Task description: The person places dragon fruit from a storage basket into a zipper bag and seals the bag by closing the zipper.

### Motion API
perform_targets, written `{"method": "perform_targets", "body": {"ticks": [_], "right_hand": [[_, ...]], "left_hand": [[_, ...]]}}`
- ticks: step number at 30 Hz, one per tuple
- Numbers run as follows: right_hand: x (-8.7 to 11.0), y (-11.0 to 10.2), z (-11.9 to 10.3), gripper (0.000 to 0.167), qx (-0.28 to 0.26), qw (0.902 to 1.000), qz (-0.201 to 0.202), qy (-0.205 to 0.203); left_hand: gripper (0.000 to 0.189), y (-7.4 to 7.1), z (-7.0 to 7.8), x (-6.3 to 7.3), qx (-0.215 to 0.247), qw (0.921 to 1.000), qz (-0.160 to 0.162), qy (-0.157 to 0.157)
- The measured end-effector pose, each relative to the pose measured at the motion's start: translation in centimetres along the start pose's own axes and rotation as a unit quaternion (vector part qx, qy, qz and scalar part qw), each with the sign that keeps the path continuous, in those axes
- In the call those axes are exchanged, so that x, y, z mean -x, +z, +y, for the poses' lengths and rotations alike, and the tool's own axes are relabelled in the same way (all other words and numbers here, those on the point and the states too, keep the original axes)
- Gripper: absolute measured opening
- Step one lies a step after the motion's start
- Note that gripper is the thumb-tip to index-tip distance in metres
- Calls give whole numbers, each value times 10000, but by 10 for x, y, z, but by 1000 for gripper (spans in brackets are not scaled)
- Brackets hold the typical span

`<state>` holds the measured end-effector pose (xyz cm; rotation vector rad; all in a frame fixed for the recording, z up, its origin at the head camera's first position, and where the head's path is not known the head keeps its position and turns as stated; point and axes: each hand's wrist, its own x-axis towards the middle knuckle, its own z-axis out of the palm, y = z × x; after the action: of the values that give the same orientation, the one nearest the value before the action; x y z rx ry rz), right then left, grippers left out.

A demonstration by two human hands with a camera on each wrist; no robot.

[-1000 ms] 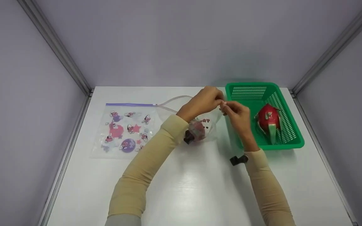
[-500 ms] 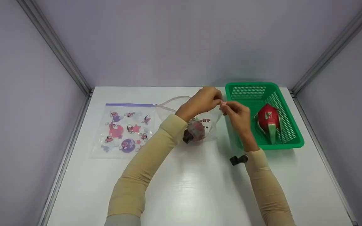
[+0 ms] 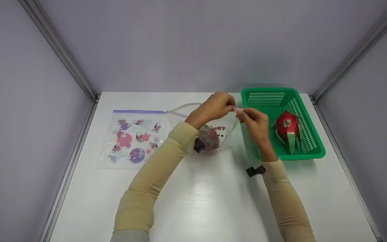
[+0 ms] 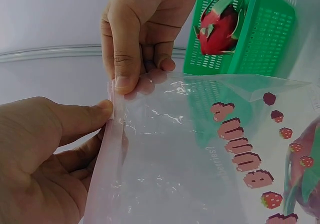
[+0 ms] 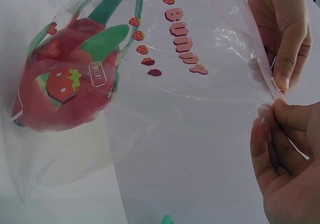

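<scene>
A clear zip bag [image 4: 165,134] with strawberry prints and a pink zip edge holds a red dragon fruit [image 5: 65,93] with green leaf tips. My left hand [image 3: 216,107] pinches the zip edge between thumb and fingers. Close beside it, my right hand [image 3: 255,122] pinches the same edge near the bag's end. A short pink stretch of zip [image 3: 239,110] shows between the fingertips in the head view. Farther left the bag's mouth stands apart in a loop, and the fruit hangs low in the bag.
At the right stands a green basket [image 3: 318,149] with another dragon fruit [image 3: 287,127] in it. A second zip bag [image 3: 149,146], with a purple zip and cartoon prints, lies flat at the left of the white table [image 3: 200,208]. Walls enclose the back and sides.
My left hand has shifted slightly left along the zip edge, so more pink shows between the two hands. The right hand has barely moved.
</scene>
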<state>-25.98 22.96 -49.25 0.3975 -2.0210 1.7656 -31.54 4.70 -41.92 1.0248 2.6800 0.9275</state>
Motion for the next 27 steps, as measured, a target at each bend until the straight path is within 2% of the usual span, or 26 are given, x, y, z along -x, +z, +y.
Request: {"method": "perform_targets", "body": {"ticks": [5, 13, 27], "right_hand": [[0, -1, 1, 13, 24, 10000, -32, -31], [-4, -7, 28, 12, 108, 9999, 50, -84], [-3, -10, 33, 12, -107, 9993, -124, -330]], "left_hand": [[23, -1, -1, 0, -13, 10000, 4, 31], [23, -1, -2, 1, 32, 9999, 31, 103], [23, -1, -2, 0, 138, 9999, -10, 5]]}}
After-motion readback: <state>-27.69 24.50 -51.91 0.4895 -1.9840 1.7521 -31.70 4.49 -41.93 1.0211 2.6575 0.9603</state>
